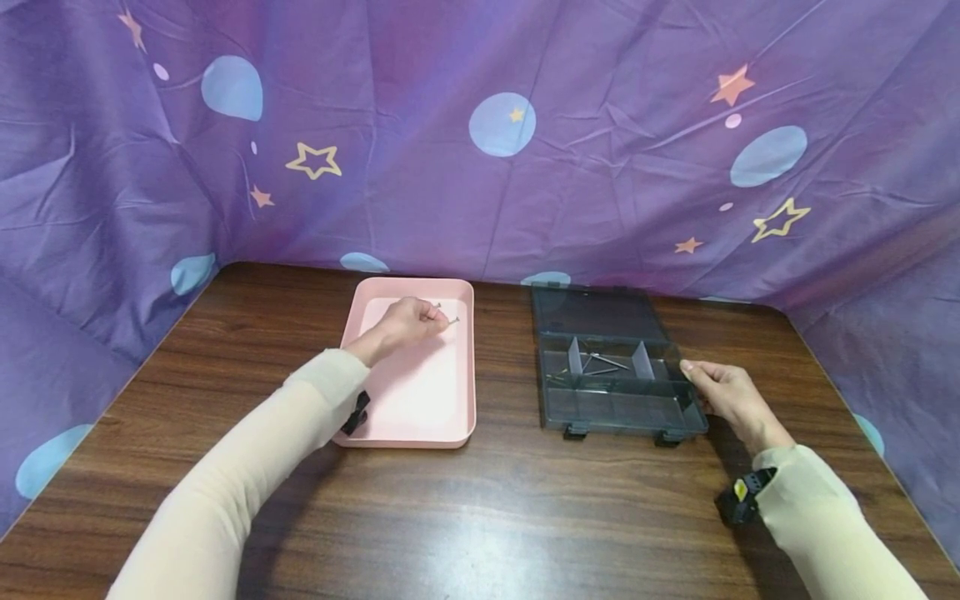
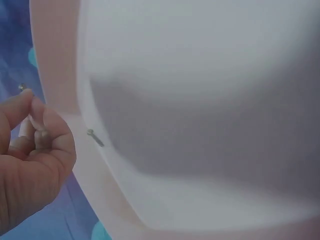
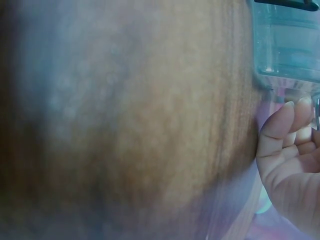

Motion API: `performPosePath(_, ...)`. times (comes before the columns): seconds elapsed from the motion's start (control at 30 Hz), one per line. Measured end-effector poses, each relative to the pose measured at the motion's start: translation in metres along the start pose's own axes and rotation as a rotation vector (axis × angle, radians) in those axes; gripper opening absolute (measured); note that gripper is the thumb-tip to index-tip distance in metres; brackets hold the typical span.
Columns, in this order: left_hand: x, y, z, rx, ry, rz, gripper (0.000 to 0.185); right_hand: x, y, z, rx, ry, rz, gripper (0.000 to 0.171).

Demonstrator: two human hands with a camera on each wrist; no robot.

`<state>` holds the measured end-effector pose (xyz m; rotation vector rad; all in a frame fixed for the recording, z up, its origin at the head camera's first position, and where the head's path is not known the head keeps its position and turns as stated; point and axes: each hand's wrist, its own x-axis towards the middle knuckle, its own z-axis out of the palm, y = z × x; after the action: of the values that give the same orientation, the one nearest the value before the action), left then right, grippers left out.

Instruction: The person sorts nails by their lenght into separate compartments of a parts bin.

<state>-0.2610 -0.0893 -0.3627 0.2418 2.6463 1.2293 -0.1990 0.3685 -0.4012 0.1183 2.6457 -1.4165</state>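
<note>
My left hand (image 1: 411, 320) is over the far part of a pink tray (image 1: 467, 392), pinching a small screw (image 1: 453, 322) between thumb and fingertip. In the left wrist view the held screw's head (image 2: 22, 87) sticks out past the fingertips. A second screw (image 2: 95, 137) lies in the tray near its wall. At the right, a dark see-through compartment box (image 1: 615, 412) stands with its lid (image 1: 600, 312) folded back. My right hand (image 1: 731, 396) grips the box's right side, thumb at the rim. Long metal screws (image 1: 603, 364) lie in its back middle compartment.
Upright dividers (image 1: 642, 361) split the back row of the box, and a small brassy piece (image 1: 557, 375) lies in its left compartment. Two latches (image 1: 667, 438) stick out in front. A purple patterned cloth (image 1: 420, 167) hangs behind the wooden table (image 1: 450, 500).
</note>
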Motion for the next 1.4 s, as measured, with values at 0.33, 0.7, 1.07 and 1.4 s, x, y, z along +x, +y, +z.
performPosePath(0.33, 0.003, 0.018, 0.006, -0.082, -0.013, 0.055, 0.02, 0.0, 0.0, -0.001, -0.017, -0.007, 0.006, 0.066)
performPosePath(0.7, 0.008, 0.039, 0.024, -0.159, -0.052, 0.085, 0.019, 0.0, -0.002, -0.002, -0.007, -0.022, 0.021, 0.068)
performPosePath(1.07, 0.011, 0.062, 0.048, -0.112, -0.066, 0.132, 0.017, -0.001, -0.001, -0.001, 0.007, -0.014, 0.004, 0.066)
performPosePath(1.4, 0.015, 0.078, 0.071, 0.003, -0.074, 0.187, 0.016, -0.001, -0.002, -0.001, -0.001, -0.01, 0.007, 0.065)
